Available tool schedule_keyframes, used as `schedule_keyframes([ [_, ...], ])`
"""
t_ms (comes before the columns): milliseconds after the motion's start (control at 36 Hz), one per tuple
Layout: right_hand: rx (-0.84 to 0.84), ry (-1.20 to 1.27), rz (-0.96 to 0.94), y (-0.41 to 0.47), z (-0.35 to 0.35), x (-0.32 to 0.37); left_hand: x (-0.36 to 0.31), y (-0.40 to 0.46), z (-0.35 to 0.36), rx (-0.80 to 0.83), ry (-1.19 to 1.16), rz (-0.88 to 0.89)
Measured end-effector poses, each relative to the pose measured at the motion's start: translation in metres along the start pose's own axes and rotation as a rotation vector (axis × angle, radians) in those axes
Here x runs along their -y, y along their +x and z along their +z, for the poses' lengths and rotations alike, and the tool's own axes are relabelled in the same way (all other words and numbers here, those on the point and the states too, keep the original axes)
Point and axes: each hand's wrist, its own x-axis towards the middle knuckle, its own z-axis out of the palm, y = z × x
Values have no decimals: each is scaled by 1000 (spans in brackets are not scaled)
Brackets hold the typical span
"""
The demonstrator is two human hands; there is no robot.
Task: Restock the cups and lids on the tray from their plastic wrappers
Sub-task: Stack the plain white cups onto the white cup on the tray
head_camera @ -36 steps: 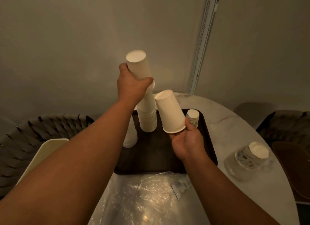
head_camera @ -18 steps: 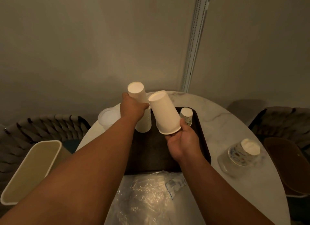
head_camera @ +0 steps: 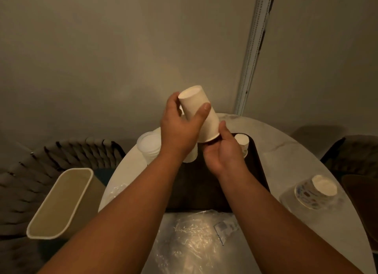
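Plastic first, since that's closest to you: the empty wrapper (head_camera: 196, 241) lies crumpled on the table (head_camera: 286, 151) just on your side of the tray (head_camera: 259, 183), so that sleeve looks done with. Left of the tray, off the table edge, a beige bin (head_camera: 59, 204) stands open. Right of the tray there's a printed cup stack (head_camera: 316, 191) lying on its side in what looks like its own clear wrapper, so that batch looks unopened to me.

Now the change. Half a second ago your left hand (head_camera: 180, 130) was down on the white stack on the tray, and your right hand (head_camera: 225, 153) held the single white cup (head_camera: 199, 112) alone. Now both hands are on that one cup, above the far half of the tray. Your left fingers and thumb wrap around its upper body, your right fingers pinch at the rim end underneath. It's tilted, closed base up and away from you.

Behind your left wrist, the white stack (head_camera: 191, 156) stands on the tray by itself, so that one's parked. Right of your right hand, a small printed cup (head_camera: 242, 144) sits upside down on the tray. At the tray's far left, clear lids (head_camera: 149, 147) are piled on the table, not on the tray yet.

My read: you're handing the cup over or squaring it up to drop onto the white stack. Lids and the wrapped printed stack remain.
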Motion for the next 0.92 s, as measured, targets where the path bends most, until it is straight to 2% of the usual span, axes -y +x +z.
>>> schedule_keyframes([
  [111,-8,-111,-93,7,17,-3,-9,21,-14,-43,39,35],
  [139,-20,-219,-150,10,18,-2,-11,29,-19,-69,28,43],
  [250,-28,-930,-436,23,10,-4,-16,55,-33,-127,43,101],
  [417,10,-1318,-511,58,6,-22,5,76,-29,-42,170,120],
  [694,-3,-1488,-494,95,-14,-49,43,82,-17,264,474,106],
  [917,-121,-1610,-433,106,-27,-63,55,81,-13,345,589,36],
])
